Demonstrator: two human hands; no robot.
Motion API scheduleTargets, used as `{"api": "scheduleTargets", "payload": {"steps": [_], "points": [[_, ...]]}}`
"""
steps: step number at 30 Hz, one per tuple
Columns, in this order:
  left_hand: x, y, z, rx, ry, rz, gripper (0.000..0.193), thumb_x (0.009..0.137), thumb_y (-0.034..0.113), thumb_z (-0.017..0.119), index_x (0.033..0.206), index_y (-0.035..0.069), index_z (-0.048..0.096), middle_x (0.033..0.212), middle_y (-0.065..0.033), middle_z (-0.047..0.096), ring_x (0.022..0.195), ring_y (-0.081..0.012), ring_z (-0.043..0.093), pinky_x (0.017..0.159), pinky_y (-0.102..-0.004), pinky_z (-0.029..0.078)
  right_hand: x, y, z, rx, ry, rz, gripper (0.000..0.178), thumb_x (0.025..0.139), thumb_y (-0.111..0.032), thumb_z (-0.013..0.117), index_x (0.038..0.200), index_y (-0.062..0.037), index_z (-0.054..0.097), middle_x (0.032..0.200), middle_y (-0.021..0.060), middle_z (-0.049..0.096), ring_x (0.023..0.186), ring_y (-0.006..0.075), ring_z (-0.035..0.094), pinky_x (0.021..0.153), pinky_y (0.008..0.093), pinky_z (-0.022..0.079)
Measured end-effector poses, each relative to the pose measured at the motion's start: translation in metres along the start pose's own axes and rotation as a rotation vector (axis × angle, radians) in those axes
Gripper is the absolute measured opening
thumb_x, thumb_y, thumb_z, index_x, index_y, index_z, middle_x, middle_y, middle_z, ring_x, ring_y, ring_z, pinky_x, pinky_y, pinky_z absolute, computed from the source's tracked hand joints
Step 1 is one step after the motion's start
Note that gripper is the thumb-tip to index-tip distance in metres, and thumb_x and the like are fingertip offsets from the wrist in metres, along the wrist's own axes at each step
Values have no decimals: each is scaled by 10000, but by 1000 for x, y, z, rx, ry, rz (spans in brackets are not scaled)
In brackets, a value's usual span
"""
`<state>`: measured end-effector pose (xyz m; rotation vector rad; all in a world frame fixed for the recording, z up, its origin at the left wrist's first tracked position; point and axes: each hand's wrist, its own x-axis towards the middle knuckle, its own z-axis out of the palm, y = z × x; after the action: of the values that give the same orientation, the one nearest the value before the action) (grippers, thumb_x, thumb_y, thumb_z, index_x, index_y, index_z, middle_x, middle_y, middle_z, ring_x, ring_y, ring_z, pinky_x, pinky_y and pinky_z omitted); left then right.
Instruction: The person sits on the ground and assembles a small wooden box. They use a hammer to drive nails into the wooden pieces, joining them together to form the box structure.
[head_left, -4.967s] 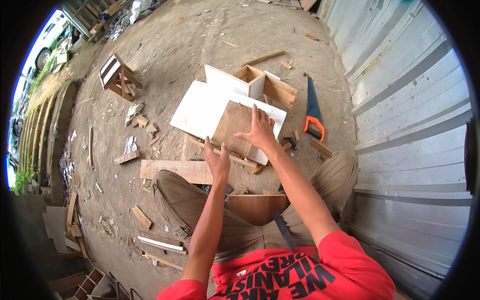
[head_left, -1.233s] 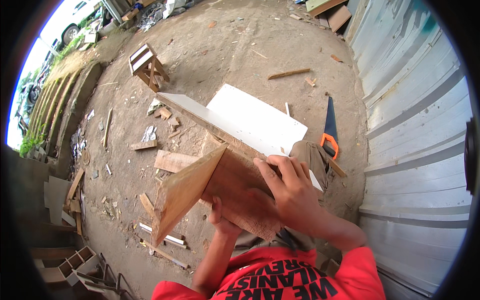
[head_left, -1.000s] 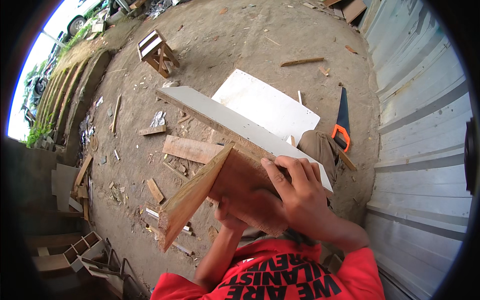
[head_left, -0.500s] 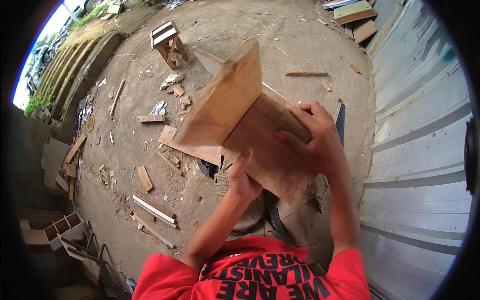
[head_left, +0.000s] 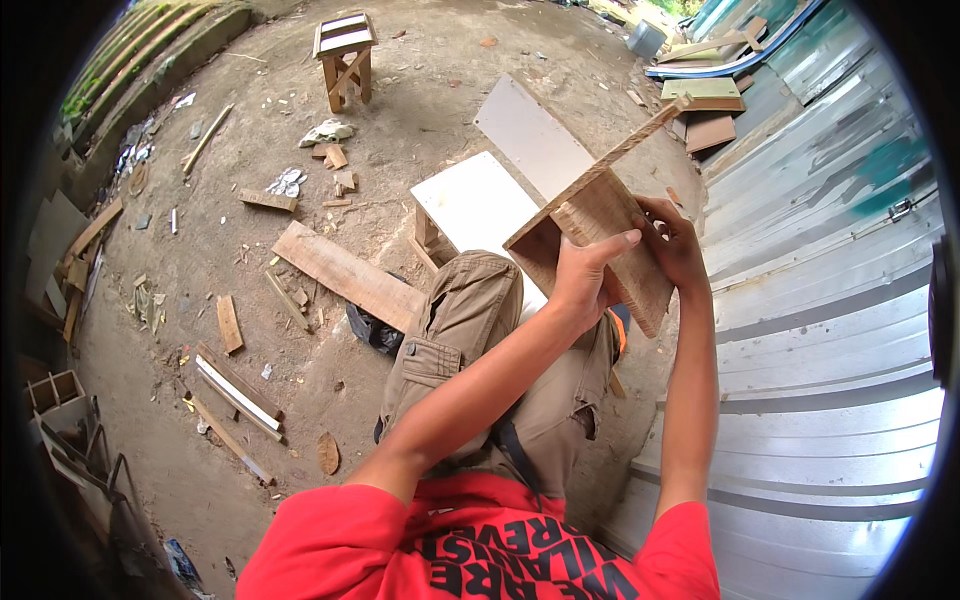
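Both my hands hold up a joined piece of wooden boards (head_left: 632,250) in front of my knees. One of its boards shows edge-on, slanting up to the right; another meets it at an angle. My left hand (head_left: 588,268) grips the near side, thumb stretched along the wood. My right hand (head_left: 672,245) is closed round the right side, its fingers partly hidden. A pale grey board (head_left: 535,135) shows just beyond; whether it belongs to the piece I cannot tell. Below it is a white-topped wooden stand (head_left: 470,195), partly covered by my knee.
A loose plank (head_left: 345,275) reaches toward my left knee, over a black plastic bag (head_left: 375,330). A small wooden stool (head_left: 345,60) stands farther off. Wood strips (head_left: 240,400) and offcuts litter the dirt ground. Corrugated metal sheeting (head_left: 800,380) walls the right side.
The joined boards have turned and moved to the right, so one board now shows edge-on. Both hands went with them. My view has shifted, uncovering the white-topped stand and my knees.
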<state>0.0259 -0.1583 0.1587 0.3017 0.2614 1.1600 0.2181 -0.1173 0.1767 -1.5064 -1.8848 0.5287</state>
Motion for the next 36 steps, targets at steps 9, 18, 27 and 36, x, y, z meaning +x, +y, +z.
{"api": "scheduleTargets", "payload": {"steps": [9,18,27,36], "points": [[26,-36,1,73,73,183,518,889,139,711,1291,-1,416,1201,-145,578,1087,-238,603,899,-416,526,-20,23,-8,-14,93,134,423,956,-333,640,1285,-67,635,1175,54,660,1065,161,591,888,339,458],[22,-55,1,242,25,137,593,937,370,655,1309,-11,394,1233,-144,571,1100,-217,587,920,-376,500,-40,-8,-10,-83,-33,-32,737,952,-536,571,1507,-89,380,1494,186,417,1407,349,360,1129,459,323],[16,-64,-15,-59,-343,-58,901,971,724,149,1561,43,117,1538,-185,281,1410,-336,338,1094,-554,384,-51,-9,-10,-20,-31,25,958,832,-653,654,1505,-39,358,1531,225,338,1451,370,277,1176,458,257],[25,-101,-19,-143,-374,-51,632,1068,471,237,1527,39,207,1508,-163,321,1387,-296,361,1132,-474,341,-68,-1,-10,192,94,180,891,843,-521,673,1491,5,359,1484,207,417,1411,321,355,1165,410,278]]}}
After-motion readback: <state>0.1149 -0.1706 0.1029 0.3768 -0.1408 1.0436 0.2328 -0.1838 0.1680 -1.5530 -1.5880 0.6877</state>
